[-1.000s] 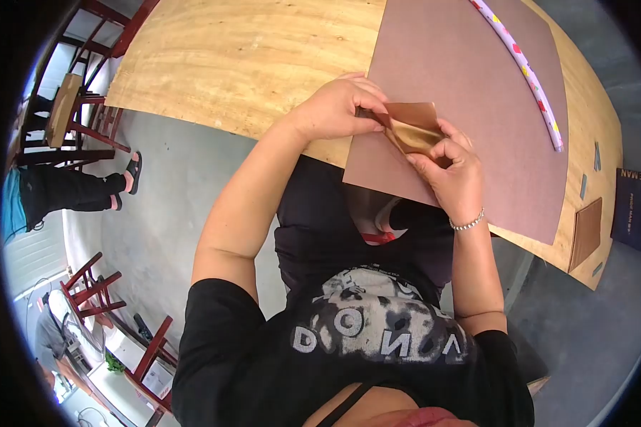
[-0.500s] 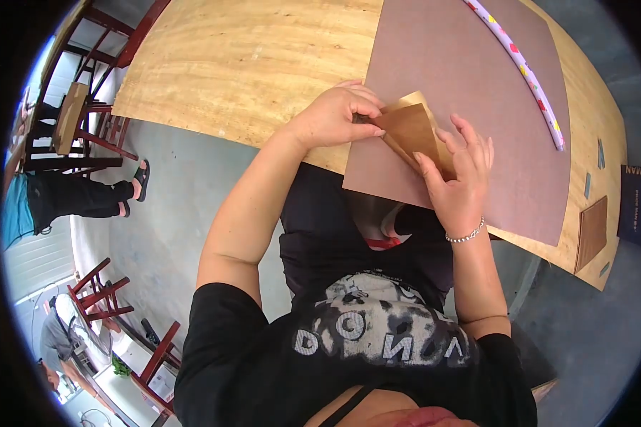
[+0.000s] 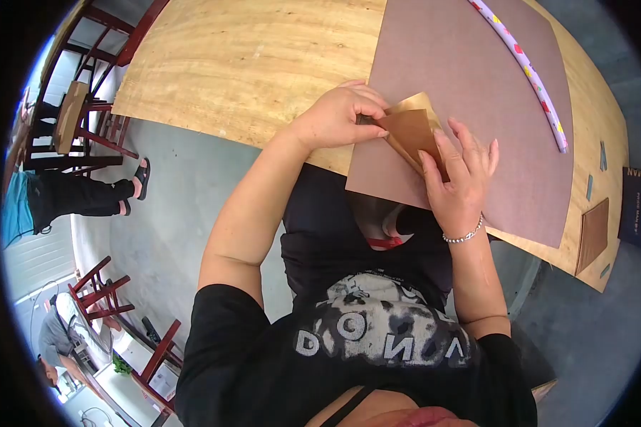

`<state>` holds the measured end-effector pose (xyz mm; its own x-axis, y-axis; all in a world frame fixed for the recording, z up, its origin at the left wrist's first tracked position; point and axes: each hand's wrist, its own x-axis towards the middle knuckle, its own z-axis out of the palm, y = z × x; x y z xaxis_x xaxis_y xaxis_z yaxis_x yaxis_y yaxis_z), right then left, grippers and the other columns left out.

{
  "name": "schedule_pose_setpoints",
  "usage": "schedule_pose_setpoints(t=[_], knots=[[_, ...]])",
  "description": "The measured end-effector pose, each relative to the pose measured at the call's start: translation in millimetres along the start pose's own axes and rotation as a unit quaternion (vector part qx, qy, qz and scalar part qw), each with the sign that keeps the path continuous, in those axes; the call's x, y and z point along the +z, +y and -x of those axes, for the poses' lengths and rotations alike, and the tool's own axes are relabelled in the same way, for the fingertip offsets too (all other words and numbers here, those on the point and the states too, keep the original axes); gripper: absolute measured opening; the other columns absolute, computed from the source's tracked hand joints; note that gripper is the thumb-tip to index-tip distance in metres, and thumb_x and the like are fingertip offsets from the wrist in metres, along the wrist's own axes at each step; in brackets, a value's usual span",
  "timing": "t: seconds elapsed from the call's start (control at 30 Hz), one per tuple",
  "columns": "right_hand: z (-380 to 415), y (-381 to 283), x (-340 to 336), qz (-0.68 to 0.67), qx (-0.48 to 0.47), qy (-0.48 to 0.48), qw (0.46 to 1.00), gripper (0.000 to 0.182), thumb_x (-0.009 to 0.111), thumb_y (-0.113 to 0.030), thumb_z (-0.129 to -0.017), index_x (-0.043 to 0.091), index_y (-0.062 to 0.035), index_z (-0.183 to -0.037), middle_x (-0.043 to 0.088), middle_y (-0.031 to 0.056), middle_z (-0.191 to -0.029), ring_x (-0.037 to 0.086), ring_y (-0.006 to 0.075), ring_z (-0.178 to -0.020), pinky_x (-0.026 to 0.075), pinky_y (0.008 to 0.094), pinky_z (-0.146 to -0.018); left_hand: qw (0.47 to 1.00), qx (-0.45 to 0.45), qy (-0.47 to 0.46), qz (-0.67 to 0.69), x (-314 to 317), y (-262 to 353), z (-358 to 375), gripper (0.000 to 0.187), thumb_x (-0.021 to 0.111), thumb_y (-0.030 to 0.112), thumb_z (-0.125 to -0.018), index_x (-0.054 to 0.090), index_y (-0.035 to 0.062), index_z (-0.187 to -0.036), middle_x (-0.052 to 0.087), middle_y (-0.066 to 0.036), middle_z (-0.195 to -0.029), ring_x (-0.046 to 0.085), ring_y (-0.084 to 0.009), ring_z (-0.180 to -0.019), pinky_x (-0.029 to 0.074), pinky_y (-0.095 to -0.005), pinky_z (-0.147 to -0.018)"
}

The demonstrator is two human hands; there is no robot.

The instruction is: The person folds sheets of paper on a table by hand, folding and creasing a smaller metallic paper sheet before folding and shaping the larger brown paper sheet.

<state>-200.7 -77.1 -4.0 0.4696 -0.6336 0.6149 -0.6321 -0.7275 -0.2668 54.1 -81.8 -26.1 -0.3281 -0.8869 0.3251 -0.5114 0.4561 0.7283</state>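
Above the near edge of the table, both hands are on a small folded brown paper [image 3: 408,129]. Its layers stand apart, a darker brown face in front of a lighter tan one. My left hand [image 3: 342,117] pinches its left corner between thumb and forefinger. On the opposite side, my right hand [image 3: 463,165], with a beaded bracelet at the wrist, holds the paper between thumb and forefinger. The other right fingers are raised and spread. Beneath lies a large mauve-brown sheet [image 3: 506,171], overhanging the table's front edge.
A long flower-patterned roll [image 3: 527,67] lies on the sheet. On the wooden table's [image 3: 249,57] right end are a brown square piece [image 3: 592,235] and several small grey strips. A dark blue bag or box [image 3: 639,210] stands beyond. Dark red chairs [image 3: 103,292] and other people are at left.
The brown paper has shifted slightly and its front layer is turned a little more toward me. My right fingers have spread somewhat. The left pinch stays as it was.
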Motion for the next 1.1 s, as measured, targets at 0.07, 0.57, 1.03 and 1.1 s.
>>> schedule_pose_setpoints(t=[0.07,0.57,1.03,1.1], knots=[[0,-1,0,0.003,-0.002,-0.004,1.0,0.037,0.08,-0.016,-0.077,0.07,-0.0112,-0.113,0.062,0.007,-0.129,0.059,0.0258,-0.113,0.027,0.0596,-0.11,1.0,0.005,0.007,-0.002,1,0,0,0.018,0.078,0.02,-0.078,0.068,0.0052,-0.079,0.071,-0.006,-0.094,0.065,-0.0242,-0.094,0.038,-0.0398,-0.108],[3,0,3,0.031,-0.022,-0.021,0.999,0.031,0.077,-0.02,-0.082,0.071,-0.0091,-0.11,0.064,0.0063,-0.126,0.06,0.0243,-0.111,0.025,0.0605,-0.111,1.0,0.014,0.012,-0.001,2,-1,0,0.02,0.078,0.018,-0.077,0.063,0.0039,-0.076,0.07,-0.006,-0.092,0.064,-0.0249,-0.09,0.039,-0.0399,-0.106],[6,7,-25,-0.03,0.079,-0.125,0.989,0.105,0.088,-0.038,-0.067,0.034,-0.0061,-0.151,0.052,0.0185,-0.141,0.051,0.0375,-0.127,0.029,0.064,-0.109,0.998,-0.004,-0.008,0.069,1,3,2,0.03,0.079,0.009,-0.073,0.064,0.0058,-0.098,0.07,-0.005,-0.094,0.063,-0.0225,-0.094,0.044,-0.0372,-0.1],[16,6,-35,-0.017,0.11,-0.153,0.982,0.104,0.088,-0.036,-0.067,0.034,-0.0062,-0.151,0.053,0.0178,-0.139,0.052,0.0366,-0.126,0.029,0.0636,-0.109,0.962,-0.179,0.012,0.206,4,5,6,0.056,0.079,0.002,-0.07,0.055,0.0092,-0.121,0.07,-0.004,-0.093,0.061,-0.0204,-0.096,0.046,-0.0347,-0.094]])
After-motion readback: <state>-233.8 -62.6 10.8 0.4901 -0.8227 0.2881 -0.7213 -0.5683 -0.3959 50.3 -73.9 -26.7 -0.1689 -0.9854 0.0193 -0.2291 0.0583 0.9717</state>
